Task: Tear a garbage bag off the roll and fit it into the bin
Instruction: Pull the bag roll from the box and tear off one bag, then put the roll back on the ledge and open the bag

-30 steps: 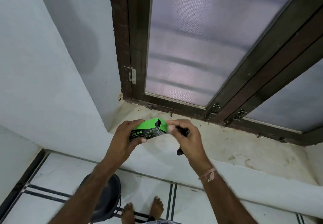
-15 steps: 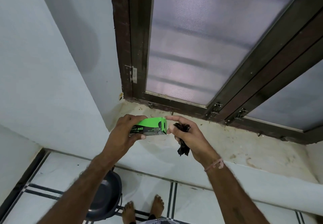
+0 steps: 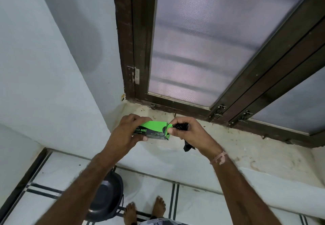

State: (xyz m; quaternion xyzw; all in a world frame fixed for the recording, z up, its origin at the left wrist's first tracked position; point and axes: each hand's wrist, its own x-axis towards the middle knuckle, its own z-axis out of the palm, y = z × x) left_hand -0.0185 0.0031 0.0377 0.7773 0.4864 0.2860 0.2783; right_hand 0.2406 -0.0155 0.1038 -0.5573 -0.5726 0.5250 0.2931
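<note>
My left hand (image 3: pixel 125 133) grips a green and black garbage bag box (image 3: pixel 151 130) held above the window ledge. My right hand (image 3: pixel 190 133) is at the box's right end, fingers closed on a bunched black garbage bag (image 3: pixel 182 126); a tail of the same bag hangs below the palm (image 3: pixel 187 147). The thumb presses the green end flap. The roll itself is hidden. A dark round bin (image 3: pixel 107 198) stands on the floor below my left forearm, partly covered by it.
A stained stone window ledge (image 3: pixel 237 147) runs under a dark wooden window frame (image 3: pixel 184 108) with mesh panels. A pale wall (image 3: pixel 52 84) closes the left side. My bare feet (image 3: pixel 146 210) stand on white floor tiles with dark stripes, right of the bin.
My right hand has come back up against the box's end flap, with the bag bunched tighter in it. The left hand keeps the box in about the same place.
</note>
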